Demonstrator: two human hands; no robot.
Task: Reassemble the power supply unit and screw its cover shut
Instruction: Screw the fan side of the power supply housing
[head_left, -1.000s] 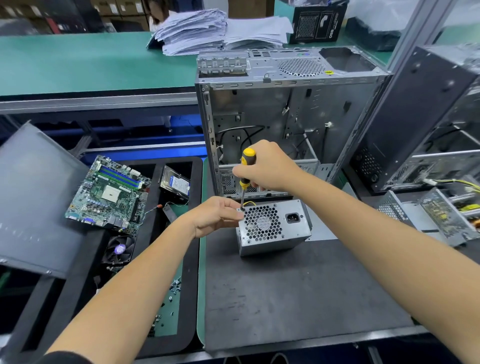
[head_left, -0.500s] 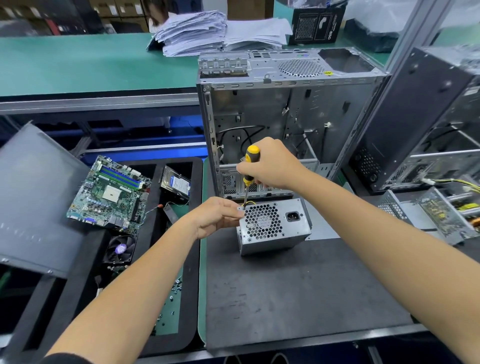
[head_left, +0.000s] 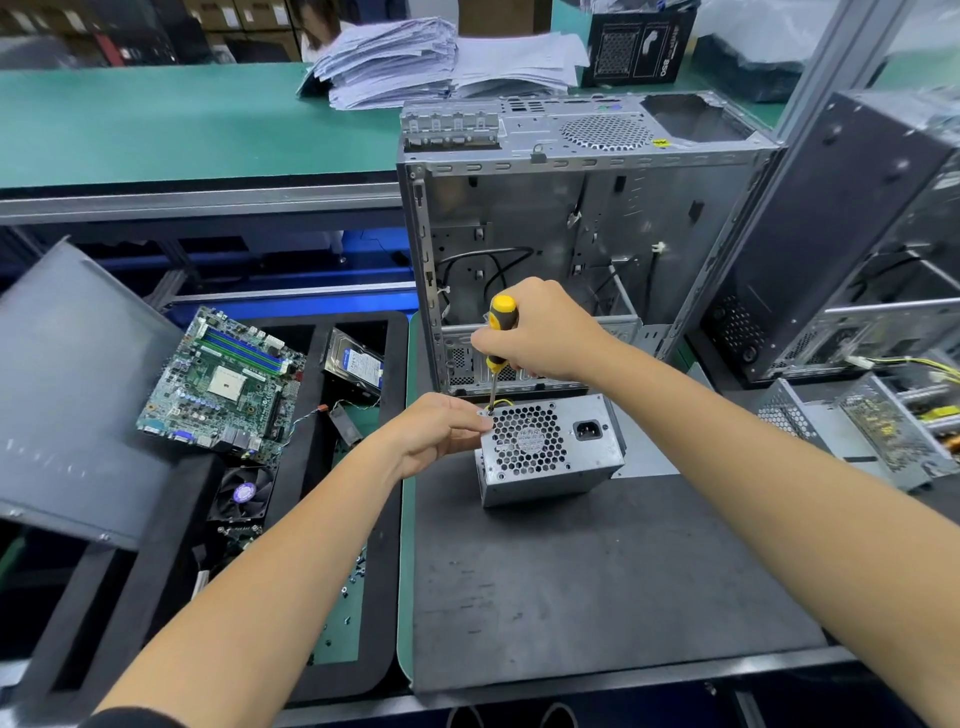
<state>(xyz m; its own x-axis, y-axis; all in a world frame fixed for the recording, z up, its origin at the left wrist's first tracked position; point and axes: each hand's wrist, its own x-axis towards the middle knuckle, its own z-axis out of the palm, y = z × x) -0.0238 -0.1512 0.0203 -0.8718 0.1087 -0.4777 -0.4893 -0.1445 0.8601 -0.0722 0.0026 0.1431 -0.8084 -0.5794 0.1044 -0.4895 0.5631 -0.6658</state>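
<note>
A boxy grey sheet-metal power supply unit (head_left: 550, 452) with a honeycomb fan grille and a black socket stands on a matte dark rubber mat (head_left: 597, 587), just in front of an open bare-steel computer case (head_left: 582, 234). The right hand (head_left: 545, 332) curls tightly round a yellow-and-black-handled screwdriver (head_left: 497, 348), its thin steel shaft tip on the unit's top left corner. The left hand (head_left: 441, 431), fingers curled, pinches that same corner.
</note>
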